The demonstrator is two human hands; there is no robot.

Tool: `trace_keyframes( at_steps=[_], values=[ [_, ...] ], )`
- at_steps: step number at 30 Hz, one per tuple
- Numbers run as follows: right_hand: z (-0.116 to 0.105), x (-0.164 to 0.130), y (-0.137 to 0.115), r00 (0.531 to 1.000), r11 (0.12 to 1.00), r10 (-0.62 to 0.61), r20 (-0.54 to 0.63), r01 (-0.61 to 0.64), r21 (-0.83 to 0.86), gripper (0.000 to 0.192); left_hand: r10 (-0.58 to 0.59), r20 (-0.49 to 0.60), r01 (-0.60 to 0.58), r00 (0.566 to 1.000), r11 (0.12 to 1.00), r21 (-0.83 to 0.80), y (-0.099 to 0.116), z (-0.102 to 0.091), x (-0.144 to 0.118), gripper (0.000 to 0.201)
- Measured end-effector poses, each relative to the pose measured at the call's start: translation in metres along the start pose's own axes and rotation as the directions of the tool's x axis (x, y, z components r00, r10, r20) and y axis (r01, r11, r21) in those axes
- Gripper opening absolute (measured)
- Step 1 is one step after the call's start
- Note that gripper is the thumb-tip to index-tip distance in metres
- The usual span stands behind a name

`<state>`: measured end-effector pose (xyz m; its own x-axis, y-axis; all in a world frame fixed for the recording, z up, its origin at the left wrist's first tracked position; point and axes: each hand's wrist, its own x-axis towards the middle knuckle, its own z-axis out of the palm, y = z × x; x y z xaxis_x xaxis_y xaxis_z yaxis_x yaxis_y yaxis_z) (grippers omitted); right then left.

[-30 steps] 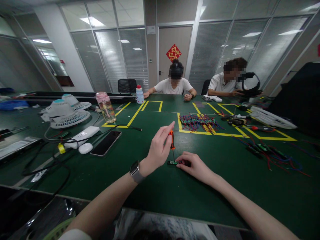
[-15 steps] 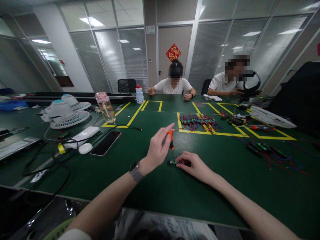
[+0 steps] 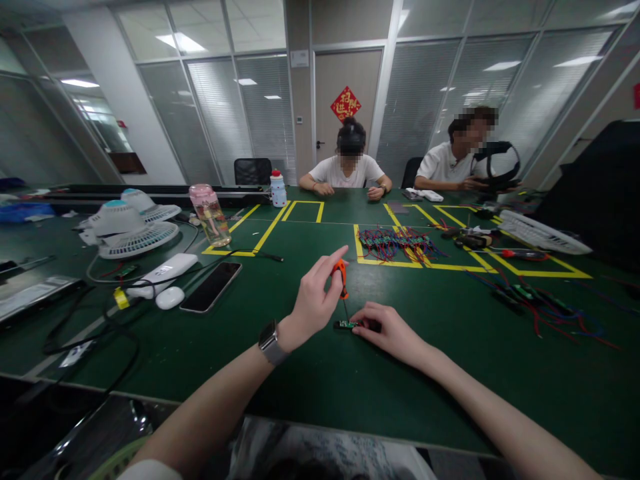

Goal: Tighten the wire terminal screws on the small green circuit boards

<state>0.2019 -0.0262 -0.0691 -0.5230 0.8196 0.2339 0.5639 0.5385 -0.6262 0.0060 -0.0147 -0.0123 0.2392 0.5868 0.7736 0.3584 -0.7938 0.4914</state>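
Observation:
My left hand is closed on the orange handle of a screwdriver, with the index finger stretched over its top. The thin shaft points down, and its tip meets a small green circuit board lying on the table. At the board's right end, the fingers of my right hand pinch it against the tabletop. Those fingertips partly cover that end. Whether the tip sits in a screw is too small to tell.
Behind my hands lies a bundle of wired circuit boards inside yellow tape. More wired boards are at right. On the left are a phone, a white fan, a bottle and cables. Two people sit across the table.
The screwdriver handle has turned a little in my left hand. My right hand stays on the board. Across the table, one person's hand has moved inward onto the tabletop.

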Motion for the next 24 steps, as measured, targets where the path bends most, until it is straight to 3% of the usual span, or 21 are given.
trace_keyframes(
  at_steps=[7,13,18,24],
  values=[
    [0.0001,-0.0001,-0.0003,1.000,1.000,0.000,-0.003,0.000,-0.001,0.012,-0.023,0.007,0.023,1.000,0.998,0.056,0.0019,-0.0020,0.0052,0.037],
    [0.0003,-0.0002,0.0001,1.000,1.000,0.000,-0.003,0.000,-0.011,0.012,0.010,-0.053,-0.004,0.999,0.995,0.102,0.0030,-0.0037,0.0054,0.027],
    [0.0013,0.0000,0.0016,1.000,1.000,-0.006,-0.005,0.006,-0.012,0.012,0.002,0.009,-0.002,1.000,0.999,0.049,0.0031,-0.0021,0.0007,0.036],
    [0.0008,0.0000,-0.0004,1.000,1.000,0.000,-0.004,0.000,-0.012,0.011,0.021,-0.026,-0.018,0.999,0.996,0.089,0.0020,0.0010,0.0000,0.033]
  ],
)
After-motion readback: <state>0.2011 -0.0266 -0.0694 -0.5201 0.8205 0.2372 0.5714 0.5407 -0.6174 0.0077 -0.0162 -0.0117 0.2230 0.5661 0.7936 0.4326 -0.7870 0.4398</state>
